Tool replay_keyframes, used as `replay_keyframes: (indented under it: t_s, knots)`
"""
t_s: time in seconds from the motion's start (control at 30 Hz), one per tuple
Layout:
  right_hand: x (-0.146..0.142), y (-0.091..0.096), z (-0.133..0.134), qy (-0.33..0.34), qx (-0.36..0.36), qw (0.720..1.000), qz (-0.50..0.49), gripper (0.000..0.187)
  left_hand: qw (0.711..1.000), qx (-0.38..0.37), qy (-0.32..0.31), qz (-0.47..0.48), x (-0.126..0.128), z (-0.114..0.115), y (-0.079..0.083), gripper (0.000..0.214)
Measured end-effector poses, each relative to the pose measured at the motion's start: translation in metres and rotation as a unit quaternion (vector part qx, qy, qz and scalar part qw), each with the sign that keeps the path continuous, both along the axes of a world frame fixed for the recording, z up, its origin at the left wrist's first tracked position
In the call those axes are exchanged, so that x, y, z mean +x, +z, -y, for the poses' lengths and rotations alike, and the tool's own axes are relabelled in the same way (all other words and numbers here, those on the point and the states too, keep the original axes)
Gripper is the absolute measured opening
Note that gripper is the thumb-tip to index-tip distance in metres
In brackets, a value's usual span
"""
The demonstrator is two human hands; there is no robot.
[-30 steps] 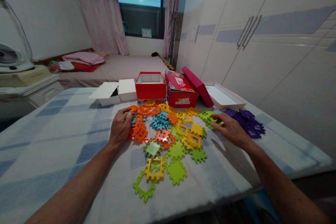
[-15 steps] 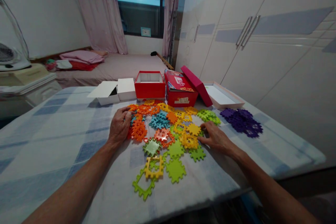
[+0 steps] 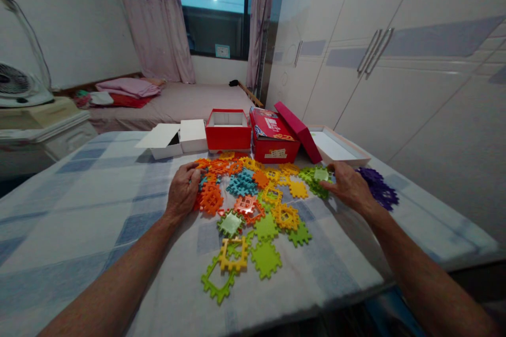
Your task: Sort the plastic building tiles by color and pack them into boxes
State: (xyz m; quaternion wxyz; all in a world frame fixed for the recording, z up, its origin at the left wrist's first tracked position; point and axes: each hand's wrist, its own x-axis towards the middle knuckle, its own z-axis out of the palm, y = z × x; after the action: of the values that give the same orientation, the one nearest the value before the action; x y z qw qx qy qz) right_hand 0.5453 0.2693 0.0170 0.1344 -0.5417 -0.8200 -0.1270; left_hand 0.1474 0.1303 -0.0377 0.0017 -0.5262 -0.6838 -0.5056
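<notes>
1. My left hand [image 3: 182, 192] lies palm down at the left edge of the spread, fingers curled together against the orange pieces [image 3: 209, 197]. I cannot tell whether they clamp one or only rest there.
2. My right hand [image 3: 348, 187] is on the far right of the spread, fingertips at a pale green piece [image 3: 321, 174] that sits on top of the green pile [image 3: 312, 184] (thumb on its near side, forefinger on its far side, so it may be pinched, but the view does not settle it).
3. That piece lies just left of my right fingers. It is roughly square, with no long axis, and the right hand is much the nearer; the left is well apart, across the mixed pieces.
4. The purple pile [image 3: 381, 189] lies just right of my right hand, partly hidden behind it.
5. Behind the spread on the tabletop [image 3: 98, 210] stand a white box [image 3: 174, 139], an open red box [image 3: 228, 134], a tilted red box [image 3: 272, 142] and a shallow white tray [image 3: 336, 148]
</notes>
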Motion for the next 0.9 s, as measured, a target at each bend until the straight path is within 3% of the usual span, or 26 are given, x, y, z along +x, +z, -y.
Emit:
replay_keyframes:
  t_s: [0.07,0.17,0.37,0.47,0.67,0.8,0.9]
  knots:
    - [-0.006,0.0,-0.01,-0.004,0.024,1.0,-0.006,0.043,1.0,-0.002,0.0,0.0,0.0,0.0,0.0,0.04]
    - [-0.025,-0.005,-0.015,0.056,0.036,0.998,-0.01,0.049,1.0,-0.011,0.003,-0.002,0.0,0.0,0.0,0.041]
    - [-0.078,-0.022,-0.012,0.122,-0.056,0.989,0.059,0.039,1.0,-0.016,0.003,-0.002,0.001,0.001,0.001,0.042]
    - [-0.095,-0.02,-0.006,0.168,-0.11,0.979,0.041,0.042,1.0,-0.015,-0.002,-0.002,0.0,0.0,-0.001,0.043]
    - [-0.09,-0.001,0.018,0.197,-0.085,0.972,-0.1,0.039,1.0,-0.008,-0.003,-0.004,0.001,0.001,-0.001,0.043]
    - [-0.09,0.0,0.043,0.196,-0.166,0.966,-0.043,0.036,1.0,-0.011,-0.002,-0.012,0.003,0.001,0.001,0.043]
    - [-0.102,-0.007,0.056,0.173,-0.158,0.972,0.017,0.042,1.0,-0.016,0.001,-0.011,0.002,0.001,0.001,0.043]
